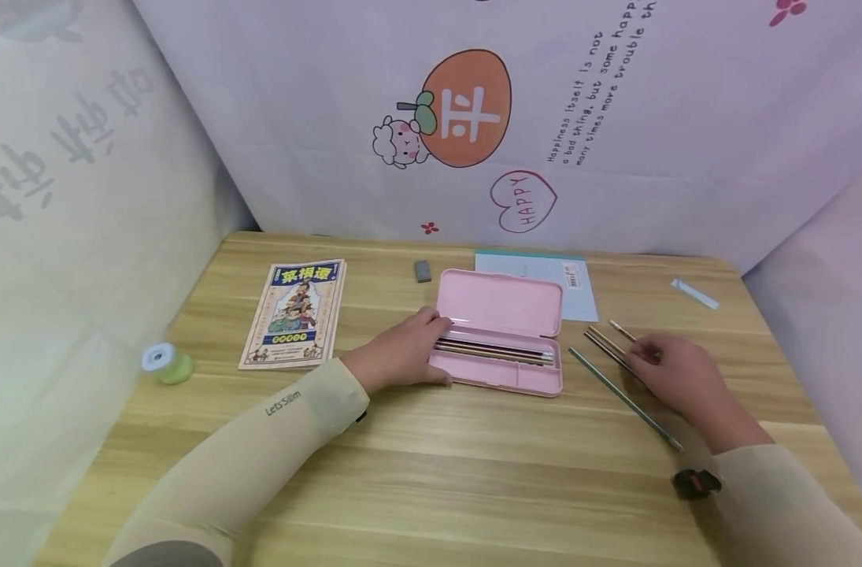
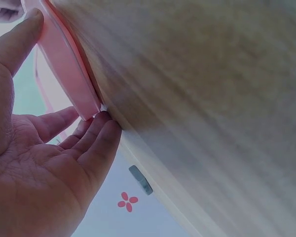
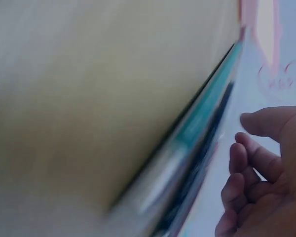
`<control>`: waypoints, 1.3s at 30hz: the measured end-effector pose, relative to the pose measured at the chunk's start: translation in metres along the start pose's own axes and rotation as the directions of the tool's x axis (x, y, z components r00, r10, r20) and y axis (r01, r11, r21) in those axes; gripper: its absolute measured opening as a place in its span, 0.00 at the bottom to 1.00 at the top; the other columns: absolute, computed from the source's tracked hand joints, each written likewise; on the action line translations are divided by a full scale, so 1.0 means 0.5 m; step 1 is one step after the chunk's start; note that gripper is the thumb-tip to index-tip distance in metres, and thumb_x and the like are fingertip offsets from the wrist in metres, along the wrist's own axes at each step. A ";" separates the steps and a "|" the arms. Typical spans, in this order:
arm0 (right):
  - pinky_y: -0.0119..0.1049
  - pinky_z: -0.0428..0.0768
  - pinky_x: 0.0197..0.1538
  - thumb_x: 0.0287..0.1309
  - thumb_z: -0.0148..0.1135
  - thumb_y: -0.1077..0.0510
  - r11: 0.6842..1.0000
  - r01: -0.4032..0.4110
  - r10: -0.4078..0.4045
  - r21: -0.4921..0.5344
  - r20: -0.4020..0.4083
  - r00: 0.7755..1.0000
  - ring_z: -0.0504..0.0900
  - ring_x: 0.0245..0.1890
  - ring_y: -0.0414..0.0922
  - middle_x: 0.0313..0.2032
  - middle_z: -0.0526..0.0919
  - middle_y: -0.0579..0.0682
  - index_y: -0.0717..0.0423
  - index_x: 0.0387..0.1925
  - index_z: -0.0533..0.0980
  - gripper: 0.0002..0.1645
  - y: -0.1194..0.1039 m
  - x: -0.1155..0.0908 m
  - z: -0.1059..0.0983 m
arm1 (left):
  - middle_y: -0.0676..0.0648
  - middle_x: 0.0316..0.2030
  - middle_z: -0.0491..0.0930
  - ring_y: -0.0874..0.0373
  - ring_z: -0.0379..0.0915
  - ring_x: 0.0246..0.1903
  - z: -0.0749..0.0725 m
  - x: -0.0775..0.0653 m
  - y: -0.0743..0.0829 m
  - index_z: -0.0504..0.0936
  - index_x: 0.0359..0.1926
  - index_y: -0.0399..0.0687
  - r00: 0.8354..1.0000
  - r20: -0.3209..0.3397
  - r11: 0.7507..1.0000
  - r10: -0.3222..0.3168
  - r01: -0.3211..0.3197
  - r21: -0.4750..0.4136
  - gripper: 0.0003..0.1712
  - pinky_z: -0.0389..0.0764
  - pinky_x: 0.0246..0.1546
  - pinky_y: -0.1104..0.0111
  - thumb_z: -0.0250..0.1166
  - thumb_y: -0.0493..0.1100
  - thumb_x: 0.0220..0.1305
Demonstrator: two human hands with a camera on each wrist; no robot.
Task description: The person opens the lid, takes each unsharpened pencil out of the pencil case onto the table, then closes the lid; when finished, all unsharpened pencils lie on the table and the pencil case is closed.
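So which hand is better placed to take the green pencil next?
Probably the right: the right hand is near the green pencil and looks empty, while the left hand grips the case, farther away.

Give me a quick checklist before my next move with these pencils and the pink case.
1. Lid of the pink case open: ok.
2. Left hand on the case: ok, at its left end.
3. Pencils inside lying lengthwise: ok.
4. Green pencil in the case: not ok, it lies on the table.
5. Right hand gripping a pencil: cannot tell; it is at the pencils right of the case.
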State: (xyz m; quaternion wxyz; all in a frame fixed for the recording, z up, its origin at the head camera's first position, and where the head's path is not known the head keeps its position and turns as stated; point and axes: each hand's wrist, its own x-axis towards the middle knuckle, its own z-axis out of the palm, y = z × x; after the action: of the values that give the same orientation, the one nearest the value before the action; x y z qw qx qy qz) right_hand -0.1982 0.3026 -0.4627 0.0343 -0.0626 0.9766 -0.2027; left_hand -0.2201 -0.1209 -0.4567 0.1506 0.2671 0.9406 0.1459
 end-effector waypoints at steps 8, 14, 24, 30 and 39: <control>0.41 0.76 0.40 0.69 0.67 0.45 0.975 0.125 -0.130 0.184 0.015 0.991 0.76 0.38 0.47 0.39 0.83 0.49 0.53 0.46 0.86 0.16 -0.173 0.018 0.020 | 0.44 0.67 0.64 0.55 0.68 0.60 0.002 0.002 -0.001 0.63 0.77 0.46 1.000 -0.002 1.000 0.002 -0.002 0.004 0.56 0.71 0.67 0.63 0.74 0.68 0.58; 0.43 0.82 0.47 0.67 0.70 0.50 0.943 0.202 -0.233 0.266 0.091 0.968 0.80 0.41 0.45 0.40 0.84 0.47 0.54 0.45 0.85 0.13 -0.254 0.057 0.085 | 0.44 0.66 0.65 0.55 0.68 0.58 0.014 0.004 -0.006 0.64 0.77 0.46 1.000 -0.001 1.000 0.005 -0.005 -0.003 0.55 0.72 0.66 0.64 0.75 0.68 0.58; 0.49 0.83 0.52 0.64 0.72 0.53 0.944 0.257 -0.277 0.205 0.073 0.958 0.82 0.44 0.47 0.44 0.85 0.49 0.56 0.48 0.86 0.14 -0.288 0.081 0.134 | 0.46 0.65 0.65 0.57 0.68 0.56 0.010 0.005 -0.010 0.63 0.77 0.46 1.000 -0.025 1.000 0.009 -0.010 -0.008 0.56 0.74 0.63 0.65 0.75 0.68 0.57; 0.50 0.82 0.52 0.64 0.72 0.54 0.944 0.274 -0.290 0.186 0.070 0.954 0.82 0.45 0.48 0.45 0.85 0.51 0.57 0.49 0.85 0.16 -0.286 0.082 0.135 | 0.46 0.64 0.66 0.57 0.68 0.56 0.004 0.005 -0.007 0.64 0.76 0.46 1.000 -0.025 1.000 0.017 -0.017 -0.002 0.55 0.74 0.63 0.65 0.75 0.67 0.57; 0.50 0.82 0.53 0.64 0.72 0.52 0.953 0.251 -0.270 0.172 0.098 0.958 0.82 0.44 0.48 0.45 0.85 0.51 0.58 0.52 0.85 0.20 -0.293 0.085 0.135 | 0.45 0.65 0.65 0.56 0.68 0.57 0.006 0.008 -0.007 0.63 0.77 0.45 1.000 -0.008 1.000 -0.002 0.002 0.011 0.56 0.73 0.64 0.64 0.75 0.68 0.57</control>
State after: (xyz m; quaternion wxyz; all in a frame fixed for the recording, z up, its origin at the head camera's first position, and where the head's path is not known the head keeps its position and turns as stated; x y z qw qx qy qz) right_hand -0.2181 0.1369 -0.4678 0.0711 -0.2004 0.9368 -0.2779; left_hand -0.2237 -0.1208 -0.4614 0.1454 0.2662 0.9423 0.1419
